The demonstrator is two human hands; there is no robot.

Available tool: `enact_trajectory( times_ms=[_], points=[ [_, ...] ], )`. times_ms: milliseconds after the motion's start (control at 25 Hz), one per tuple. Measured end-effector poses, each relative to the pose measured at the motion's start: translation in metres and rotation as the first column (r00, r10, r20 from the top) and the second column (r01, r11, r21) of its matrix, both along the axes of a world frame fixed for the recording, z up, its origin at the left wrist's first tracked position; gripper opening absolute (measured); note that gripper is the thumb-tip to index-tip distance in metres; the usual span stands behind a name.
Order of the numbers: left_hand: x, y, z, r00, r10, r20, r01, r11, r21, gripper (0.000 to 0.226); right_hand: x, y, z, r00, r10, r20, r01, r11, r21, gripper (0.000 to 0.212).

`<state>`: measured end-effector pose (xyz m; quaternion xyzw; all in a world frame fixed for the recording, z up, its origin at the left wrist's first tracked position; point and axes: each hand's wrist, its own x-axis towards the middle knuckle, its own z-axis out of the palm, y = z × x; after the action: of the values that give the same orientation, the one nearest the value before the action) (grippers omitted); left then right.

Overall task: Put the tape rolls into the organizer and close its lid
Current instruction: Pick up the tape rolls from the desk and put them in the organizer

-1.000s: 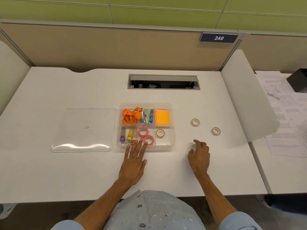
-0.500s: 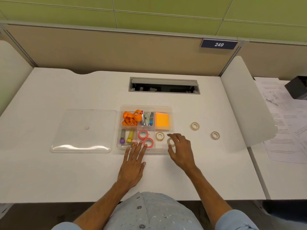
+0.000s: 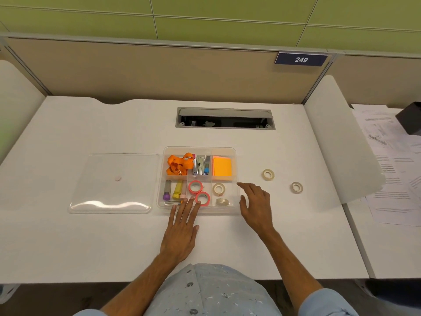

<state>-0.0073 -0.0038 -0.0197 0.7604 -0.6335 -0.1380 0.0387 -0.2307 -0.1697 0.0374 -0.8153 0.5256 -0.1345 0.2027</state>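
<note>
Your right grip hangs open and empty beside the organizer; your left grip rests flat. Two cream tape rolls lie inside, two on the worktop.

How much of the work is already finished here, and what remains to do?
Done: four tape rolls lie in the organizer, two pink and two cream. In hand: nothing; the right hand is open beside the organizer, and the left hand rests at its front edge. Left: two cream rolls on the desk, then the lid, lying to the left.
</note>
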Motion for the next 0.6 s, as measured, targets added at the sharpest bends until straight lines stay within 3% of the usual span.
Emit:
enact_trajectory(
  times_ms=[240, 440, 600],
  points=[
    [0.0, -0.002, -0.002, 1.0, 0.0, 0.014, 0.0, 1.0, 0.001, 0.069, -0.018, -0.032, 0.004, 0.978, -0.209, 0.004, 0.208, 0.976, 0.063, 0.05],
    [-0.002, -0.002, -0.001, 1.0, 0.002, 0.021, -0.003, 0.999, 0.04, 0.068, -0.029, -0.058, 0.006, 0.95, -0.23, -0.209, 0.257, 0.96, 0.11, 0.067],
    [-0.001, 0.0, 0.0, 0.999, 0.006, 0.034, -0.008, 0.998, 0.056, 0.069, -0.031, -0.065, 0.004, 0.922, -0.184, -0.342, 0.248, 0.956, 0.155, 0.067]
  ],
)
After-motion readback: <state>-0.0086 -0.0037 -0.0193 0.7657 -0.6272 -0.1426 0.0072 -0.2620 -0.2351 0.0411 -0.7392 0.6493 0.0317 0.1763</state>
